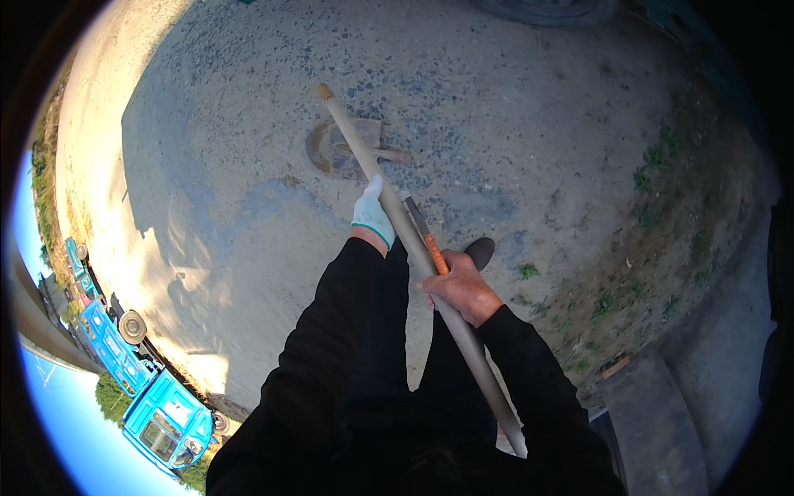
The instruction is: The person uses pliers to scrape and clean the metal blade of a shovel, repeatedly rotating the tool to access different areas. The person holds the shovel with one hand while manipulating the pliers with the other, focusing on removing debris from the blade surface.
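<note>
A long, pale wooden pole (403, 217) slants across in front of me, from a brownish tip at the upper left to its lower end beside my right forearm. My left hand (372, 213), in a white glove with a green cuff, is closed round its middle. Lower down, my bare right hand (465, 287) grips a tool with an orange handle (436, 253) and a narrow grey blade, and lies against the pole. Beneath the pole's upper part, a rusty, flat metal tool head (366, 131) with a socket-like stub lies on the ground, partly hidden.
Packed, gravelly ground (273, 215) surrounds my feet, with a dark shoe (480, 251) at my right. A blue truck (169, 422) stands at the far left. Weeds (648, 178) grow on the right, near a dark slab (653, 422). Part of a tyre (550, 10) shows at the top.
</note>
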Tool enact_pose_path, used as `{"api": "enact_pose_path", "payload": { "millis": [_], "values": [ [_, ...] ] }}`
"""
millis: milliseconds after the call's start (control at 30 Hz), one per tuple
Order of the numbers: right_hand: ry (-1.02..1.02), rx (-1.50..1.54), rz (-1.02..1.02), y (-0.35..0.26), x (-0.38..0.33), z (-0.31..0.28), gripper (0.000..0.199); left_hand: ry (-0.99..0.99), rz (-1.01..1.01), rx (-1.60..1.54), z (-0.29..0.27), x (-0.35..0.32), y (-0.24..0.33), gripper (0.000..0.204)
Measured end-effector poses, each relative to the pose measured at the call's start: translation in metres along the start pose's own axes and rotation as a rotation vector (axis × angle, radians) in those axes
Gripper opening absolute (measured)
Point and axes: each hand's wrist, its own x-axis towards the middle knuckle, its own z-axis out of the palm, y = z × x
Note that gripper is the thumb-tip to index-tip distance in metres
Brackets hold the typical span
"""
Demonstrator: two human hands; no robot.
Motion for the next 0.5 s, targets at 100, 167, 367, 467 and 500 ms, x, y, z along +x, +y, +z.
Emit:
{"api": "enact_pose_path", "payload": {
  "millis": [100, 167, 367, 467, 500],
  "values": [
    [-0.014, 0.162, -0.016, -0.001, 0.006, 0.01, 0.035, 0.011, 0.029, 0.038, -0.006, 0.007, -0.008, 0.035],
    [-0.021, 0.283, 0.062, -0.002, -0.002, 0.013, 0.036, -0.01, -0.017, 0.017, -0.01, 0.015, -0.004, 0.038],
    [-0.037, 0.409, 0.081, -0.009, -0.048, 0.011, 0.034, -0.023, -0.026, -0.023, -0.023, 0.039, 0.019, 0.044],
    [-0.053, 0.461, 0.062, -0.02, -0.056, 0.01, 0.032, -0.08, -0.001, -0.038, -0.03, 0.046, 0.024, 0.044],
    [-0.054, 0.477, 0.062, -0.025, -0.056, 0.011, 0.031, -0.096, -0.011, -0.062, -0.031, 0.048, 0.026, 0.044]
  ]
}}
